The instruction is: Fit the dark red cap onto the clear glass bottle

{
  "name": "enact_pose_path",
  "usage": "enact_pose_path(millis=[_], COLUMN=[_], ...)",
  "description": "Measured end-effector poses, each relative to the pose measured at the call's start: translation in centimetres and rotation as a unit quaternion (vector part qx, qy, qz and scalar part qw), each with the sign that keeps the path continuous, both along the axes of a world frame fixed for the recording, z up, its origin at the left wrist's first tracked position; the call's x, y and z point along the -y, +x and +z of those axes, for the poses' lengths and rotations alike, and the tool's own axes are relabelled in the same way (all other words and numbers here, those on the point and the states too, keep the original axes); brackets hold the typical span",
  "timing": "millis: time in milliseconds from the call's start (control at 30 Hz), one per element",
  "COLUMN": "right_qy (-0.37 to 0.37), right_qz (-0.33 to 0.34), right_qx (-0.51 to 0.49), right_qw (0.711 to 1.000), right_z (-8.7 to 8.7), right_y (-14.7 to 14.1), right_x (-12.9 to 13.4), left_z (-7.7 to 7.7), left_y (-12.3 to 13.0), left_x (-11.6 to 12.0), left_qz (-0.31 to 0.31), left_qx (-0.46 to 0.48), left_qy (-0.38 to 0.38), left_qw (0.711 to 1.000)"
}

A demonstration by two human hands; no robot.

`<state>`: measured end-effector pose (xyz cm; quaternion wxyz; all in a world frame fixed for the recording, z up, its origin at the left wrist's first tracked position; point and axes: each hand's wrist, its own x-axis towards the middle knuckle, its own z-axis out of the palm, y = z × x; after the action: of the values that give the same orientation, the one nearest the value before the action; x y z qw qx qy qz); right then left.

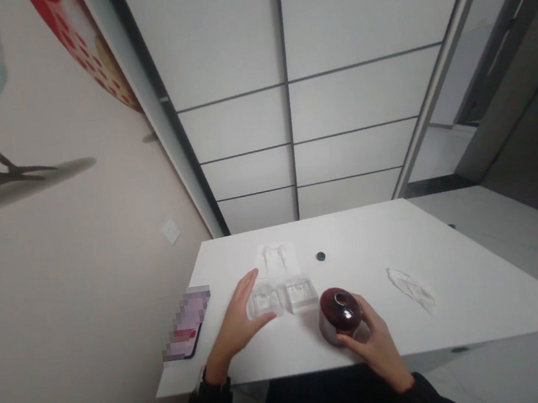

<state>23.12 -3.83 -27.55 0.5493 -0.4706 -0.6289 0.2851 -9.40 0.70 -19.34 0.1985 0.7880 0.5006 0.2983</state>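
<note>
Dark red jar (338,314) cupped in right fingers (357,344)

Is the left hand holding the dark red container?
No, the right hand grips the container; the left hand is at a clear plastic tray.

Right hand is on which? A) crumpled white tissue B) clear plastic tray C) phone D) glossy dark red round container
D. The right hand wraps around the glossy dark red round container, while the left hand lies open beside the clear plastic tray.
</note>
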Motion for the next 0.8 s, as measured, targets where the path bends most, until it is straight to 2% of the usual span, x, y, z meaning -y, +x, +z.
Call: enact_pose_path(millis=[167, 333, 433, 533, 700, 800], right_qy=[-0.006, 0.001, 0.002, -0.008, -0.019, -0.043], right_qz=[0.001, 0.005, -0.011, -0.007, 0.003, 0.006], right_qx=[-0.008, 0.006, 0.009, 0.018, 0.021, 0.026], right_qw=[1.000, 1.000, 1.000, 1.000, 1.000, 0.999], right_z=[0.0, -0.5, -0.6, -0.3, 0.4, 1.0], right_y=[-0.1, 0.0, 0.1, 0.3, 0.7, 0.8], right_x=[0.5, 0.8, 1.1, 1.4, 1.4, 1.2], left_z=[1.9, 1.7, 1.3, 1.8, 4.1, 5.8], left_y=[4.7, 7.5, 8.2, 8.4, 8.0, 7.5], left_x=[-2.6, -4.5, -4.7, -4.5, -3.8, -2.5], left_qz=[-0.067, -0.109, -0.125, -0.141, -0.131, -0.115], left_qx=[-0.096, -0.181, -0.214, -0.223, -0.197, -0.151], left_qy=[0.034, 0.069, 0.078, 0.082, 0.105, 0.139], left_qw=[0.993, 0.975, 0.966, 0.961, 0.966, 0.972])
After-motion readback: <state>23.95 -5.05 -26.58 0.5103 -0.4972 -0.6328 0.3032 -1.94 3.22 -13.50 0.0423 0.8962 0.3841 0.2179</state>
